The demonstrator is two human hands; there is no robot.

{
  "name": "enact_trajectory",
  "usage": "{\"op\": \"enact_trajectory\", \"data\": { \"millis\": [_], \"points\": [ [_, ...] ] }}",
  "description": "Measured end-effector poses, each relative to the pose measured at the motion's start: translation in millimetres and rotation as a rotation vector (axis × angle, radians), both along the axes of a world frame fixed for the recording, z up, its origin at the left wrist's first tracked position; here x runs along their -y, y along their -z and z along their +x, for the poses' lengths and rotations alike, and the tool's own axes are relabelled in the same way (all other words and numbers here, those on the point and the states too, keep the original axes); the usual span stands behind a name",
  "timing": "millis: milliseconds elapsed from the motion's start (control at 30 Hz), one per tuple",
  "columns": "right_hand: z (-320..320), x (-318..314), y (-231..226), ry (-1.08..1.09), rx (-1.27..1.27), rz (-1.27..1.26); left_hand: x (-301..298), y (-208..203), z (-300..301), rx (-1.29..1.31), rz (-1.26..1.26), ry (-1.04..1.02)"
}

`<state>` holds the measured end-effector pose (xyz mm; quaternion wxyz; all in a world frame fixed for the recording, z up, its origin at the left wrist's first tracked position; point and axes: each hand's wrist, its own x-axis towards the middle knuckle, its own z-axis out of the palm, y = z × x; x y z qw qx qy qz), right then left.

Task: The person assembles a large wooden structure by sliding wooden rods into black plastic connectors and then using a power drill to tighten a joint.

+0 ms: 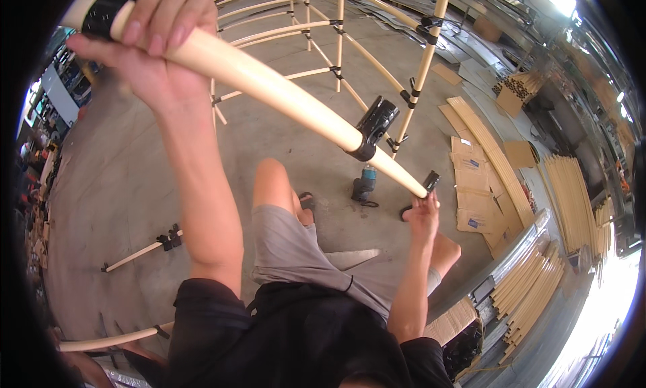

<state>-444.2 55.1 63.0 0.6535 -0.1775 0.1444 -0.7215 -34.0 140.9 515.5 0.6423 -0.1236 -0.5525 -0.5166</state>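
Observation:
A long cream-coloured pipe slants across in front of me from upper left to lower right. My left hand is closed round its raised end, beside a black joint. Down at the other end, my right hand grips the pipe just below a smaller black joint. Between the hands a black pipe joint is fitted on the pipe, its other half sticking upward. On the floor beyond the pipe stands a blue and black cordless drill.
A frame of cream pipes with black joints stands ahead. To the right lie flattened cardboard and bundles of pipes. A short pipe with joints rests on the floor at left. An open box of black parts is near my right side.

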Motion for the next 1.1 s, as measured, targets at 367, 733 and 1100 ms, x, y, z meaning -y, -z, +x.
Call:
{"op": "enact_trajectory", "data": {
  "millis": [367,733,1100],
  "points": [
    [162,-21,46,-0.415,-0.021,0.134,-72,-18,14,0.310,0.070,-0.480],
    [300,-51,95,-0.687,0.088,0.295,-150,-3,62,0.299,0.349,-0.916],
    [377,-94,106,-0.797,0.071,0.545,-186,12,75,0.269,0.334,-1.093]
  ]
}}
